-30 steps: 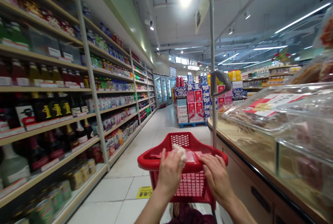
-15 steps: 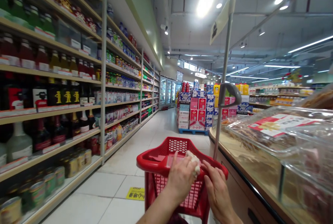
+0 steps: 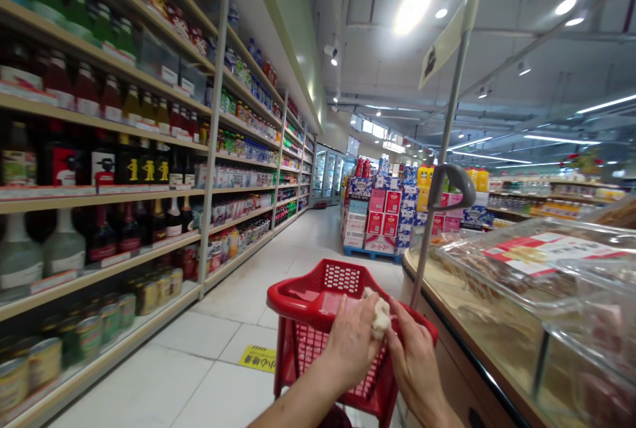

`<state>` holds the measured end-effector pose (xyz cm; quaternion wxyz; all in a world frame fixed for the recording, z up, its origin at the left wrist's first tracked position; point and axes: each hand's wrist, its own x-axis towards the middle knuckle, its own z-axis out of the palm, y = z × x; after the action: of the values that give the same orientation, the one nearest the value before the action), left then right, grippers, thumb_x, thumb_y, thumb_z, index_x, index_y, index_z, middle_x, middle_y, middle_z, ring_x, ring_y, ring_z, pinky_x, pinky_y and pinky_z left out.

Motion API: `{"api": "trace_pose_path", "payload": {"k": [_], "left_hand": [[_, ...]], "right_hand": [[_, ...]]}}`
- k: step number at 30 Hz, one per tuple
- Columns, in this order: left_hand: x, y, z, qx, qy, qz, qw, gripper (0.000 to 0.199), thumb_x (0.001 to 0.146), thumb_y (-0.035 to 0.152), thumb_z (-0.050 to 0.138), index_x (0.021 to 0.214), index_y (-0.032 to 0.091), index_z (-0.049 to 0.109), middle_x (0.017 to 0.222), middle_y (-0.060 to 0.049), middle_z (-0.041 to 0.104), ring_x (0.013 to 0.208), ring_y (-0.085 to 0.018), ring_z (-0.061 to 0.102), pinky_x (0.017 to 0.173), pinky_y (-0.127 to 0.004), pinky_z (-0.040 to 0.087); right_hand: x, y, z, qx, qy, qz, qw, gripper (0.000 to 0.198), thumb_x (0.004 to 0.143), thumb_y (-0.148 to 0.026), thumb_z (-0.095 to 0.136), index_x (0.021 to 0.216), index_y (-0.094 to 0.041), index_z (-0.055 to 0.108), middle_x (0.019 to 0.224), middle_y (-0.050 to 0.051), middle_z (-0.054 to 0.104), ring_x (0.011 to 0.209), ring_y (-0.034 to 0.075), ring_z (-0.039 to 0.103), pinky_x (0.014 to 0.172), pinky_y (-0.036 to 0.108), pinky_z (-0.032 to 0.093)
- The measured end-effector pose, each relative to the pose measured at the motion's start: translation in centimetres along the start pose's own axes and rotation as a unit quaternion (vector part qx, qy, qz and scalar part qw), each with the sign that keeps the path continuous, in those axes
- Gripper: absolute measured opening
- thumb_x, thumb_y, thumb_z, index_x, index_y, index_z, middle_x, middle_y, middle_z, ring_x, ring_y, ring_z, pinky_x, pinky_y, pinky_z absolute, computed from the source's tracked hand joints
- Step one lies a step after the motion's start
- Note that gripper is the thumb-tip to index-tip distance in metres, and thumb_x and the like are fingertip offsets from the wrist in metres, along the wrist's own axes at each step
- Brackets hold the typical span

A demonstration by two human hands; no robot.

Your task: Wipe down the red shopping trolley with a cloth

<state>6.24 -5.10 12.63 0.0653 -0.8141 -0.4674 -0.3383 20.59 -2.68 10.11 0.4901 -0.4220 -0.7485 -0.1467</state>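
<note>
A red plastic shopping cart with a perforated basket stands directly in front of me. My left hand lies over its near rim, closed around a crumpled whitish cloth that bulges out on the thumb side. Close beside it, my right hand rests on the right part of the rim, its fingers bent over the edge. The right fingertips come up against the cloth. Both palms face down, so the undersides of the fingers are hidden.
Shelves of bottles and cans line the left side. A counter with clear plastic food packs runs along the right, beside a metal sign pole. Stacked cartons stand ahead. A yellow floor sticker lies left of the cart.
The view has turned slightly left, so the shelves and sign pole sit further right. My hands have drawn closer together, and the cloth now shows between them.
</note>
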Motion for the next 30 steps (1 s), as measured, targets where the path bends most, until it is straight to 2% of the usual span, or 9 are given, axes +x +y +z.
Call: {"api": "trace_pose_path", "payload": {"k": [4,7,9,13,17,20,24,27,30], "left_hand": [[-1.4,-2.9,-1.7,0.053,-0.04,-0.031,0.997,0.074,0.066,0.026,0.053,0.131,0.012,0.022,0.137,-0.015,0.03,0.127,-0.025,0.024,0.102,-0.053,0.021],[-2.3,-5.0,-2.7,0.087,-0.057,-0.054,0.993,0.07,0.062,0.028,0.055,0.128,0.016,0.032,0.135,-0.012,0.035,0.126,-0.026,0.027,0.103,-0.053,0.016],[-2.6,-5.8,-3.0,0.093,-0.047,-0.056,0.993,0.067,0.062,0.024,0.054,0.126,0.016,0.035,0.134,-0.011,0.037,0.125,-0.025,0.029,0.104,-0.051,0.015],[-2.7,-6.6,-3.2,0.089,-0.034,-0.074,0.993,0.066,0.061,0.029,0.058,0.123,0.015,0.04,0.133,-0.01,0.04,0.124,-0.024,0.03,0.104,-0.05,0.017],[-2.9,-6.8,-3.1,0.084,-0.01,-0.077,0.993,0.065,0.06,0.032,0.062,0.12,0.016,0.043,0.131,-0.01,0.042,0.123,-0.025,0.033,0.104,-0.05,0.019],[-3.1,-6.7,-2.6,0.09,0.021,-0.067,0.993,0.063,0.06,0.031,0.062,0.119,0.016,0.044,0.129,-0.01,0.044,0.121,-0.026,0.035,0.103,-0.051,0.021],[-3.1,-6.8,-2.1,0.101,0.046,-0.053,0.992,0.06,0.061,0.027,0.061,0.117,0.015,0.046,0.127,-0.011,0.047,0.119,-0.027,0.038,0.101,-0.052,0.025],[-3.0,-7.1,-2.1,0.102,0.055,-0.048,0.992,0.056,0.062,0.026,0.059,0.116,0.016,0.047,0.125,-0.011,0.049,0.117,-0.027,0.04,0.1,-0.051,0.027],[-3.0,-7.4,-2.1,0.097,0.064,-0.044,0.992,0.053,0.064,0.027,0.058,0.115,0.017,0.048,0.124,-0.009,0.05,0.116,-0.026,0.041,0.099,-0.05,0.028]], "right_hand": [[1.9,-3.5,0.6,0.01,-0.063,-0.024,0.998,0.033,0.081,-0.032,0.042,0.11,-0.024,0.055,0.118,0.008,0.054,0.109,0.024,0.049,0.086,0.041,0.042],[2.8,-6.6,2.3,0.021,-0.089,-0.034,0.995,0.028,0.073,-0.024,0.053,0.1,-0.021,0.06,0.117,0.01,0.055,0.107,0.025,0.05,0.09,0.042,0.04],[3.1,-7.5,3.1,0.027,-0.094,-0.051,0.994,0.036,0.069,-0.016,0.053,0.104,-0.019,0.058,0.119,0.011,0.053,0.109,0.025,0.048,0.092,0.042,0.038],[2.4,-4.2,1.7,0.034,-0.123,-0.089,0.988,0.036,0.071,-0.012,0.046,0.104,-0.02,0.058,0.119,0.008,0.054,0.109,0.021,0.049,0.092,0.038,0.039],[2.0,0.8,-0.9,-0.007,-0.109,0.037,0.993,0.026,0.077,-0.02,0.04,0.091,-0.02,0.062,0.097,0.007,0.064,0.09,0.019,0.059,0.078,0.032,0.048],[1.9,-0.2,0.2,-0.011,-0.079,0.054,0.995,0.029,0.077,-0.02,0.039,0.096,-0.018,0.061,0.099,0.008,0.064,0.089,0.019,0.06,0.078,0.031,0.048],[2.0,-3.7,2.9,-0.003,-0.062,-0.035,0.997,0.033,0.077,-0.022,0.044,0.107,-0.018,0.057,0.114,0.01,0.057,0.107,0.023,0.051,0.09,0.039,0.041],[2.1,-1.5,1.7,-0.008,-0.099,-0.056,0.994,0.028,0.08,-0.025,0.043,0.103,-0.024,0.059,0.111,0.006,0.06,0.105,0.022,0.053,0.092,0.043,0.037],[2.1,2.7,-1.0,-0.027,-0.107,0.023,0.994,0.026,0.081,-0.027,0.04,0.094,-0.022,0.063,0.096,0.006,0.066,0.089,0.02,0.06,0.083,0.038,0.044]]}}
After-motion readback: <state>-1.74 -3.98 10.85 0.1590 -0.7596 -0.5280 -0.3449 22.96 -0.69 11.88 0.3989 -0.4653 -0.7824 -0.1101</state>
